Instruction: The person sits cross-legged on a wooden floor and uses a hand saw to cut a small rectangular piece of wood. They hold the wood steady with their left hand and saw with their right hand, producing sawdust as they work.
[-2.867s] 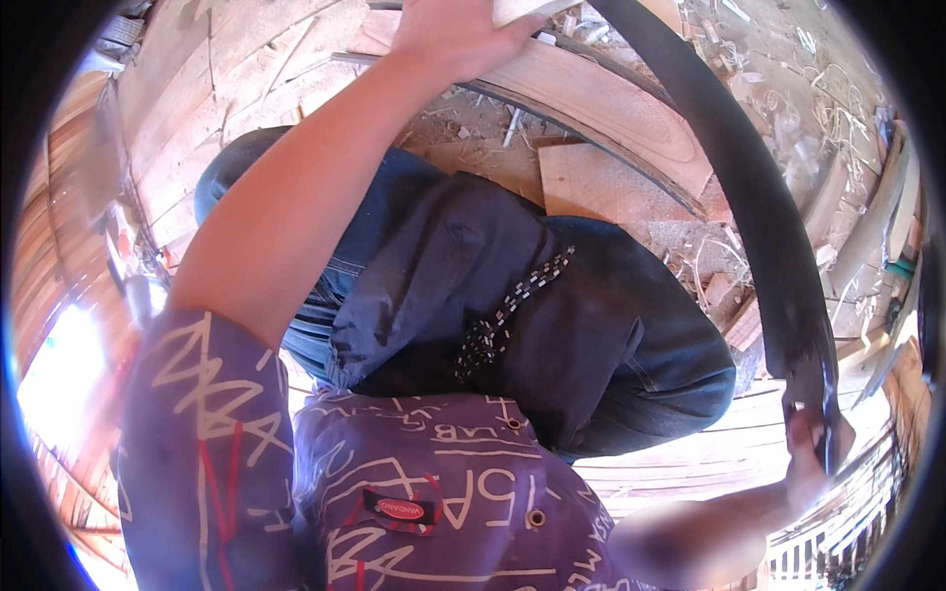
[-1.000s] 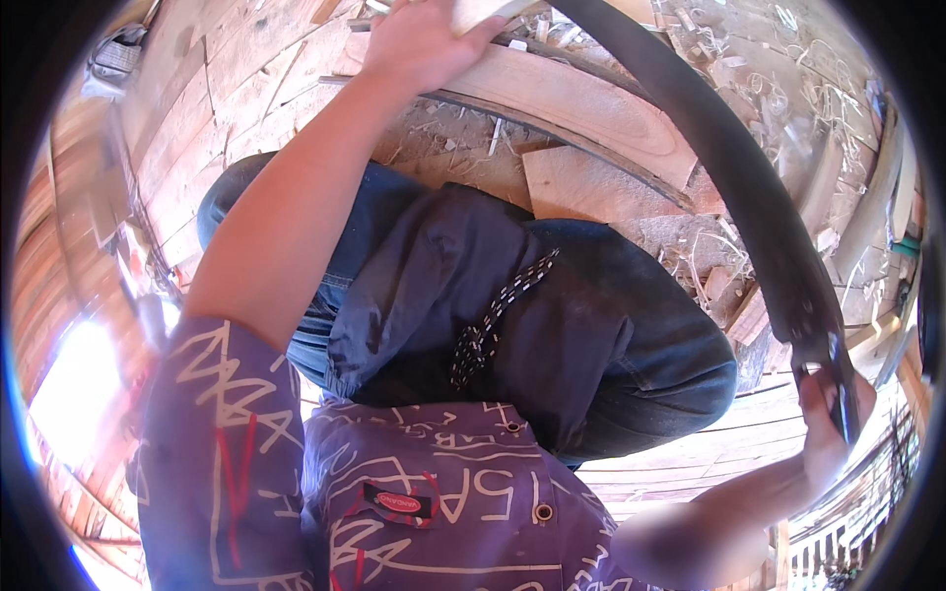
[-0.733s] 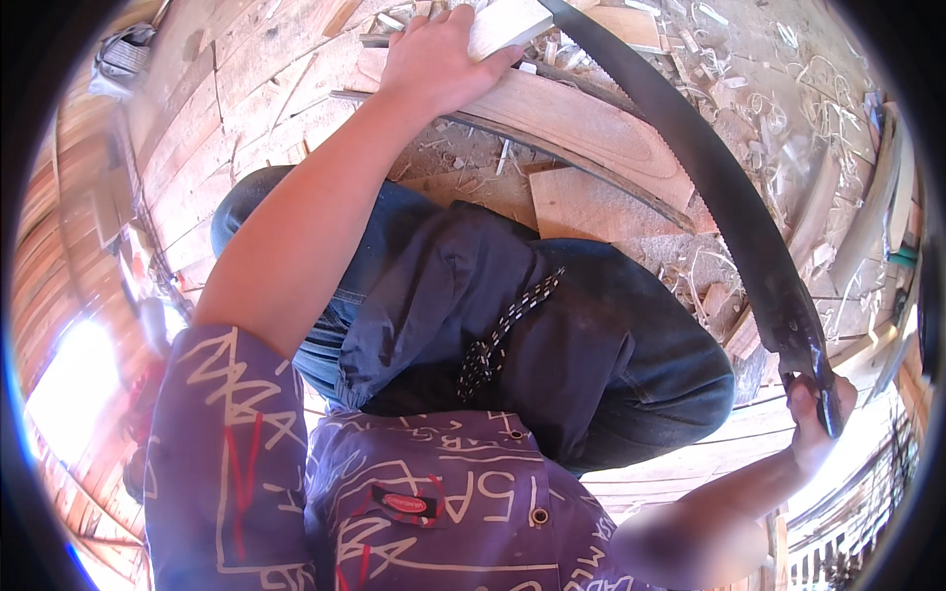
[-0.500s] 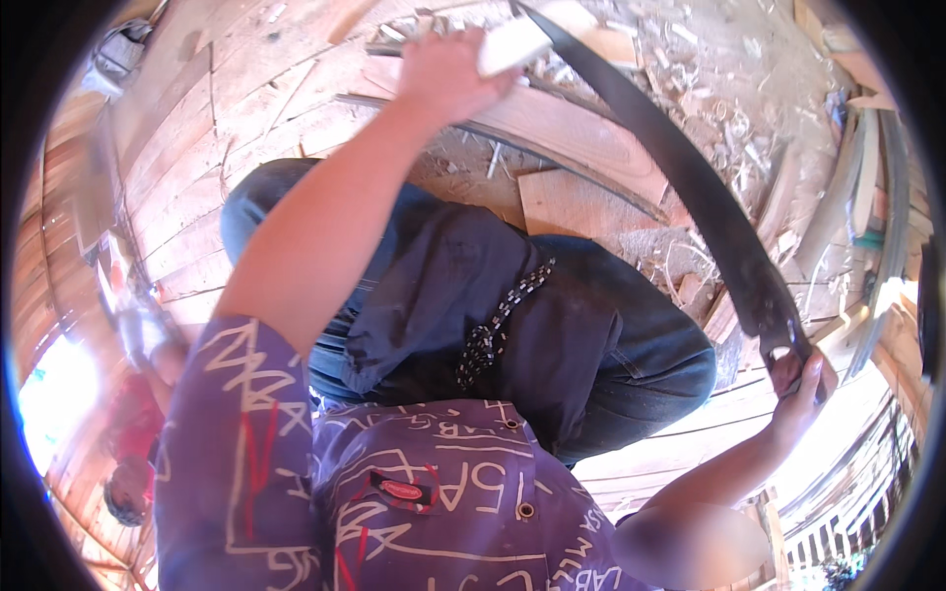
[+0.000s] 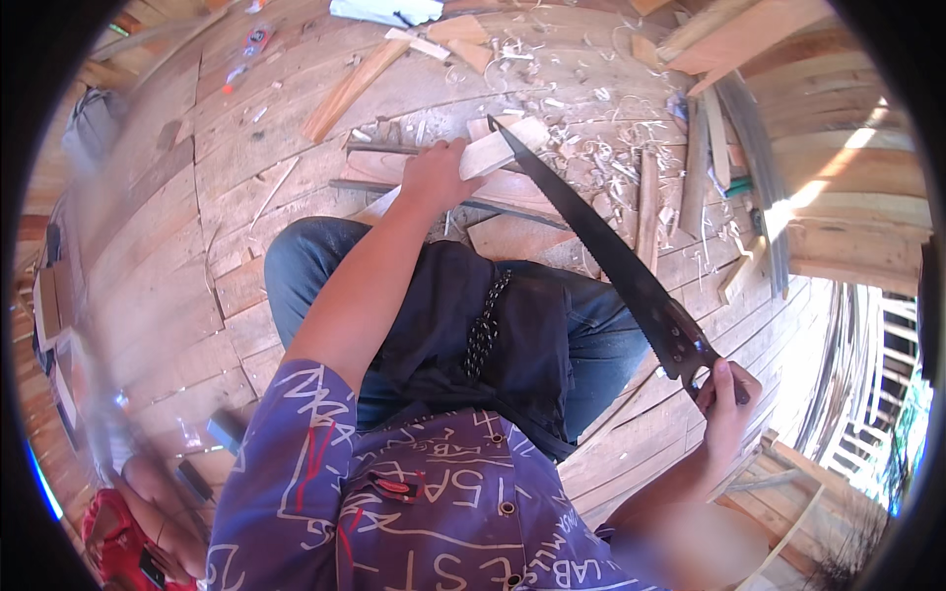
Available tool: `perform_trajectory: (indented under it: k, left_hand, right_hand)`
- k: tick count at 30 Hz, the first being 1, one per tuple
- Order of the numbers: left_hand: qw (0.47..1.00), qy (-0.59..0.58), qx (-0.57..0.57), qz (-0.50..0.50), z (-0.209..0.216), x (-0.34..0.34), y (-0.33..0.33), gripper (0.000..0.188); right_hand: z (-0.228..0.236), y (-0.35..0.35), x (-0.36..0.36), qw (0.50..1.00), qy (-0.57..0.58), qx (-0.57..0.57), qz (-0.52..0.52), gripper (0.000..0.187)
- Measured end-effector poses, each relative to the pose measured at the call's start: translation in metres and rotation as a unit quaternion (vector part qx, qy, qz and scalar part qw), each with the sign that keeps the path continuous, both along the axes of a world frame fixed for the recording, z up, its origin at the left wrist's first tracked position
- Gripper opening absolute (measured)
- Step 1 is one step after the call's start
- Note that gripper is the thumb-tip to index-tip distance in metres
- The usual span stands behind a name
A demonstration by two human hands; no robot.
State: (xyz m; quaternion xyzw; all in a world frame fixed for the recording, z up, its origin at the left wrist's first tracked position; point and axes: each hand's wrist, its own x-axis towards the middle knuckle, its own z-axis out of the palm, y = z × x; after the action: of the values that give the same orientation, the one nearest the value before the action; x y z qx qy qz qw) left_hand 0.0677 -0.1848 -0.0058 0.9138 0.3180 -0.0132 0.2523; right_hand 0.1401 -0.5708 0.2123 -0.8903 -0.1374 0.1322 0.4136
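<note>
My right hand grips the handle of a long dark hand saw. Its toothed blade runs up and left to a pale wooden piece. My left hand presses down on that piece, fingers wrapped over its edge. The piece lies across a wider board on the plank floor, just beyond my knees in dark jeans.
Wood shavings and offcuts litter the floor ahead. A long slat lies at the upper left, several strips at the right. Stacked curved planks rise at the far right. Another person in red sits at the lower left.
The view has tilted down, so the wooden piece and my left hand sit lower in frame. The saw has been drawn back toward me, with my right hand lower and nearer.
</note>
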Motion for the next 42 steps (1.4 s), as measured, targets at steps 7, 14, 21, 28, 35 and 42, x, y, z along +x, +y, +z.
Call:
perform_trajectory:
  k: [7,14,21,28,35,42]
  left_hand:
    - [0.995,-0.042,-0.032,-0.083,0.003,-0.001,-0.015,0.066]
    - [0.993,-0.013,-0.039,-0.109,0.01,-0.009,-0.006,0.071]
    - [0.989,-0.033,-0.026,-0.142,0.023,-0.007,-0.017,0.075]
    - [0.994,-0.054,-0.068,-0.063,0.035,-0.011,-0.003,0.076]
    - [0.99,-0.098,-0.098,-0.002,0.03,-0.004,0.029,0.077]
    - [0.991,-0.12,-0.061,0.0,0.011,-0.005,0.037,0.071]
  right_hand:
    - [0.014,-0.026,-0.078,0.997,0.049,0.026,-0.053,0.034]
    - [0.01,-0.032,-0.097,0.999,0.032,0.001,0.006,0.033]
    - [0.017,-0.057,-0.086,0.998,-0.003,0.067,-0.009,0.033]
    - [0.022,-0.035,-0.089,0.999,0.016,0.003,0.045,0.032]
    - [0.046,-0.065,-0.113,0.996,-0.071,-0.044,0.019,0.035]
    - [0.062,-0.094,-0.109,0.995,-0.093,-0.024,-0.012,0.034]
